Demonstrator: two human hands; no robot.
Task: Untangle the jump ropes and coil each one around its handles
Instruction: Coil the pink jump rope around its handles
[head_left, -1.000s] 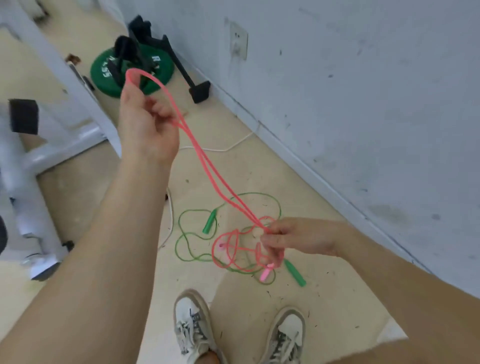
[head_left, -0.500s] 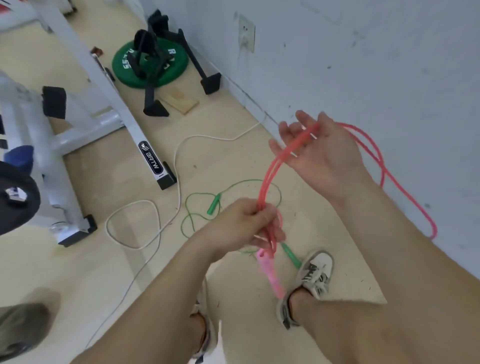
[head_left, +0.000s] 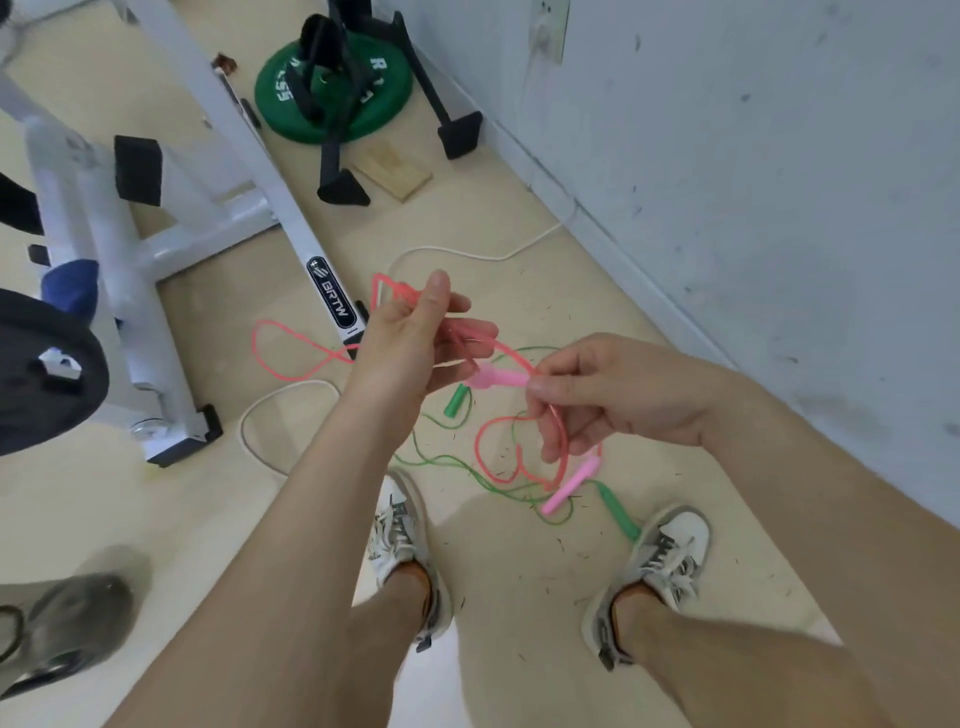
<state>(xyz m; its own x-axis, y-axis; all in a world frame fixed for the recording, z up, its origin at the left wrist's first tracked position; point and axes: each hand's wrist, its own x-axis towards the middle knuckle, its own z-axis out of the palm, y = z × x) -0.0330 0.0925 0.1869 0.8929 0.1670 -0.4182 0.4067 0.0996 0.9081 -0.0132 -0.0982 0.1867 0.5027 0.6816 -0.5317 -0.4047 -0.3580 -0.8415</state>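
My left hand (head_left: 410, 343) grips several strands of the pink jump rope (head_left: 280, 332), whose loops stick out above and to the left of my fist. My right hand (head_left: 597, 400) pinches one pink handle (head_left: 498, 378) and a strand of pink rope that hangs in loops below it. The second pink handle (head_left: 571, 486) dangles low from those loops. The green jump rope (head_left: 447, 460) lies loose on the floor between my feet, with one green handle (head_left: 456, 401) under my hands and the other green handle (head_left: 618, 512) by my right shoe.
A white cable (head_left: 457, 253) runs along the floor. A white bench frame (head_left: 270, 171) stands at left, with a green weight plate (head_left: 332, 98) and black stands behind it. The grey wall (head_left: 753, 156) is on the right. Another person's shoe (head_left: 67, 629) is at lower left.
My right hand has dropped from its raised spot and now pinches a pink handle. My left hand has risen, gripping bunched pink strands. The long loop by the wall is gone.
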